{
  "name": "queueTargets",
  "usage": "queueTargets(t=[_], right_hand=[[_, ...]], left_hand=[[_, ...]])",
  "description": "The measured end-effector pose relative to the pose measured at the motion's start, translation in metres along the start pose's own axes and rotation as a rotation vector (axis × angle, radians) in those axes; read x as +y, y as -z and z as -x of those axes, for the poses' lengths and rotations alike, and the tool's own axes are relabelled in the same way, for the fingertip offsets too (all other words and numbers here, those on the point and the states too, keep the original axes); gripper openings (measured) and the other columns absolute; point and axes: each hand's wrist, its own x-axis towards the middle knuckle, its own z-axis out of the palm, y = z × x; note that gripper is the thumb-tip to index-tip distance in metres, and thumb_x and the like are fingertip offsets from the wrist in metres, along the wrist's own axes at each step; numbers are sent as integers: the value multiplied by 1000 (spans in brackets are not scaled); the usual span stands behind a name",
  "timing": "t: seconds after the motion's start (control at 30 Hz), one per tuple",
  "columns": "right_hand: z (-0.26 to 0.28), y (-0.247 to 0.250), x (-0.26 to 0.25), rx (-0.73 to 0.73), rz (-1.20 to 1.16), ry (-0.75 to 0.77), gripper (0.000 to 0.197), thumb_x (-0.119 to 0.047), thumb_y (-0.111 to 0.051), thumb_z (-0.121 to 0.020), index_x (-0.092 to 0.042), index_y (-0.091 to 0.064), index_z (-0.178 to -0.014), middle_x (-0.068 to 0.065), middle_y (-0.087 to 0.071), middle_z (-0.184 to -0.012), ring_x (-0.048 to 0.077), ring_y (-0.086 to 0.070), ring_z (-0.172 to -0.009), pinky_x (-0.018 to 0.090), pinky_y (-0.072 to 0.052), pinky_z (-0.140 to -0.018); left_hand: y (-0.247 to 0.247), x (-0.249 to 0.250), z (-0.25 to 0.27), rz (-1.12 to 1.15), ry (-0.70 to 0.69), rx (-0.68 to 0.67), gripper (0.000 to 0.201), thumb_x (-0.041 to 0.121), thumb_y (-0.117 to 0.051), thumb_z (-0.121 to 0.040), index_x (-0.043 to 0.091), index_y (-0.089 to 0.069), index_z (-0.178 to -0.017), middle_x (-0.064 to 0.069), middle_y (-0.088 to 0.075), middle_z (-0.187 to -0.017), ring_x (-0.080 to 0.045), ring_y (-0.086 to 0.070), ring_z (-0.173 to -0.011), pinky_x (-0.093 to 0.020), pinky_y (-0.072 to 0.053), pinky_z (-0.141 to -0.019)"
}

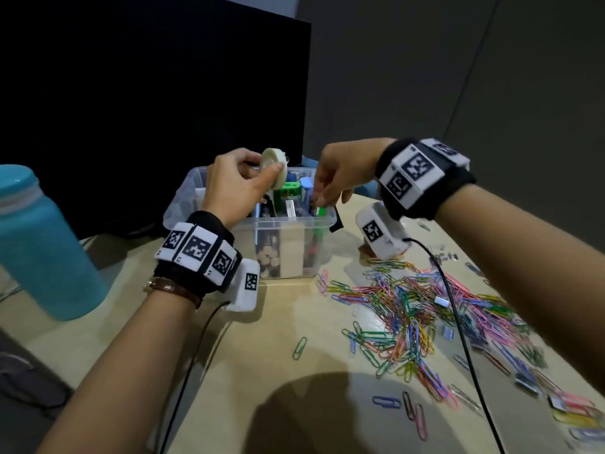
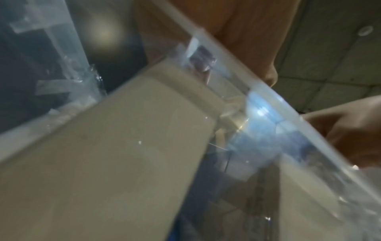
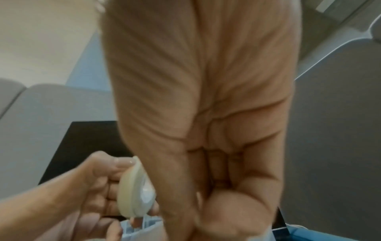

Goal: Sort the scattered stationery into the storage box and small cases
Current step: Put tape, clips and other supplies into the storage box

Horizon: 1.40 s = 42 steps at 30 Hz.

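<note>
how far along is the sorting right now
Partly done. The clear storage box already holds pens and other stationery. In hand: the left hand pinches a roll of tape above the box, and the right hand reaches in at a green pen. Left: the heap of coloured paper clips and some binder clips lie loose on the table.

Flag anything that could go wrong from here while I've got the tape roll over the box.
1. The left hand pinches the tape roll by its edges above the crowded storage box; a slip could drop it among the upright items.
2. The right hand reaches into the box beside a green marker; it could knock items over.
3. The right wrist's cable trails over the paper clips and may scatter them.
</note>
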Motion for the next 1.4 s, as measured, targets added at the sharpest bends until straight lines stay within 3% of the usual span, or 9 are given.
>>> queueTargets(t=[0.17,0.27,0.37,0.53,0.63,0.73,0.93,1.27,1.4], right_hand=[[-22,10,-15,-199,276,-111,9,-24,-67,-91,-17,-72,-93,-1,-61,-86,12,-52,-74,16,-44,-59],[-26,7,-26,-209,446,-125,24,-31,-64,-93,-16,-70,-111,-1,-63,-94,9,-53,-73,13,-40,-53],[-30,-1,-36,-240,598,-125,31,-33,-63,-92,-12,-69,-115,-4,-58,-71,7,-46,-56,16,-38,-47],[-31,-10,-43,-136,755,-151,29,-27,-72,-85,-11,-68,-109,0,-58,-94,17,-52,-87,28,-41,-66],[-27,-16,-49,-64,781,-117,29,-15,-72,-85,-23,-58,-109,1,-51,-92,16,-49,-88,30,-42,-67],[-23,-11,-51,-41,770,-126,38,-19,-77,-80,-10,-65,-115,2,-58,-97,17,-55,-89,29,-46,-76],[-35,1,-51,-290,749,-106,34,-36,-67,-88,-18,-69,-117,-6,-64,-99,15,-58,-101,30,-45,-90],[-55,2,-32,-249,552,-140,19,-36,-84,-69,-27,-74,-56,-8,-71,-61,11,-69,-68,27,-51,-62],[-55,-7,-24,-108,491,-163,22,-16,-77,-79,-12,-74,-101,2,-64,-87,20,-60,-84,26,-48,-62]], left_hand=[[3,-6,-4,119,33,34,28,30,-68,-88,8,-63,-105,-4,-63,-75,-6,-62,-67,-18,-52,-52],[3,-7,-5,141,34,33,26,30,-69,-88,12,-61,-105,-2,-62,-76,-5,-62,-67,-17,-51,-52],[4,-7,-5,149,32,48,26,32,-69,-88,14,-60,-104,-3,-62,-76,-8,-62,-69,-19,-52,-52],[5,-9,-4,140,10,47,27,31,-68,-88,13,-60,-106,-9,-63,-81,-12,-63,-72,-19,-53,-52],[5,-8,-3,127,2,48,30,32,-68,-88,11,-60,-108,-11,-64,-85,-15,-64,-75,-19,-54,-52],[6,-8,-3,107,-2,50,32,34,-68,-88,11,-60,-110,-10,-65,-87,-15,-65,-76,-19,-54,-52],[5,-8,-3,92,18,61,28,35,-68,-87,16,-59,-105,1,-62,-77,-11,-64,-72,-18,-52,-50],[6,-10,-4,88,23,86,30,33,-68,-88,11,-60,-107,3,-62,-76,-1,-61,-63,-11,-45,-44],[6,-10,-4,45,16,81,34,33,-69,-88,10,-60,-110,7,-60,-77,-1,-62,-66,-11,-46,-46]])
